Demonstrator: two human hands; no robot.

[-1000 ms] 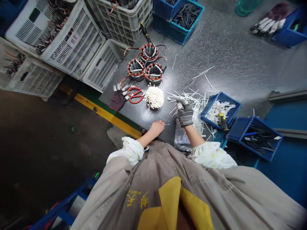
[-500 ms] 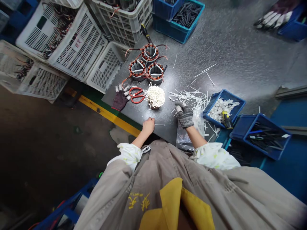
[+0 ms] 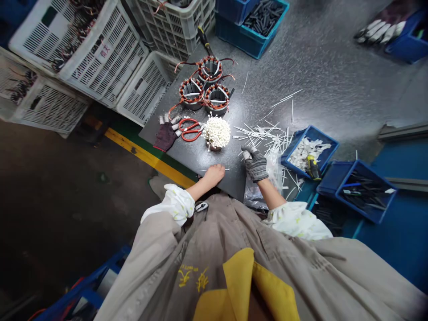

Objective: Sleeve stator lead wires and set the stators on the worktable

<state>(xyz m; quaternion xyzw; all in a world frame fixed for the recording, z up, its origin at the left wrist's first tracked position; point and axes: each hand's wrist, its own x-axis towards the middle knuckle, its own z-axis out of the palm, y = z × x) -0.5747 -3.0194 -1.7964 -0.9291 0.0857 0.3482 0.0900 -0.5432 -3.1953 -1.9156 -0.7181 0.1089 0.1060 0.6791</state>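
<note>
My bare left hand (image 3: 214, 175) rests at the table's near edge, its fingers curled over a thin white strip (image 3: 227, 169) that shows on both sides of the hand. To its right is my right hand (image 3: 256, 164) in a grey striped glove with bare-looking pale fingertips. Its fingers are bent together beside a loose pile of white strips (image 3: 277, 141); whatever they hold is too small to make out. Just beyond my hands stands a dense round bundle of white-tipped strips (image 3: 216, 132). Red-handled scissors (image 3: 190, 129) and an empty dark glove (image 3: 166, 133) lie left of it.
Three copper-wound stator rings (image 3: 216, 99) stand farther back, near a screwdriver (image 3: 203, 37). A blue bin of white scraps (image 3: 310, 151) and another of dark pieces (image 3: 357, 189) stand at right. Clear plastic bag (image 3: 264, 189) lies by my right wrist. White crates (image 3: 100, 53) are stacked left.
My left hand has slid right along the table edge, and the strip now shows on both sides of it. My right hand stays nearly in place. The camera view has shifted slightly.
</note>
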